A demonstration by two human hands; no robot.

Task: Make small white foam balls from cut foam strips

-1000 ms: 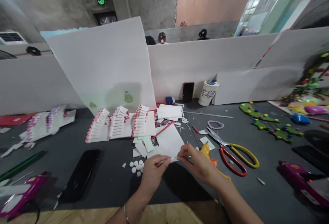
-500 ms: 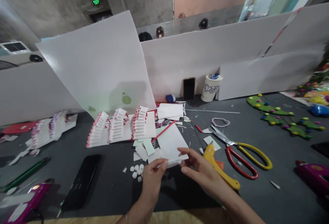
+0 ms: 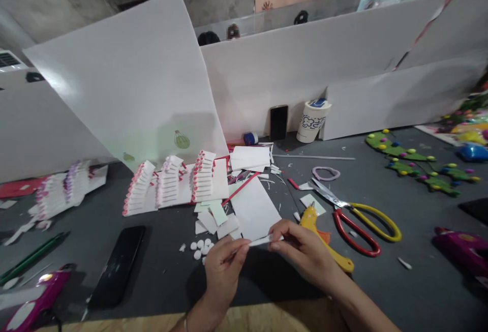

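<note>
Between both hands, above the near side of the table, stretches a narrow white strip [image 3: 260, 241], which looks like folded or rolled paper. Its left end is pinched between thumb and fingers of my left hand [image 3: 225, 266]. My right hand [image 3: 301, 244] pinches the other end. Just beyond lies a white sheet [image 3: 254, 207] with small paper pieces [image 3: 227, 226] beside it. Small white discs [image 3: 201, 247] sit close to my left hand. A yellow glue gun [image 3: 310, 220] lies right beside my right hand, partly hidden behind it.
Scissors [image 3: 335, 201] with red and yellow handles lie at the right. White cards with rows of red-tipped rolls [image 3: 203, 177] stand further left. A black phone [image 3: 118, 266] lies front left. A paper cup [image 3: 312, 121] stands by the white partition [image 3: 263, 72].
My right fingers have closed on the strip's right end; before, they were spread around it. The strip now looks narrower. The camera view has tilted slightly down.
</note>
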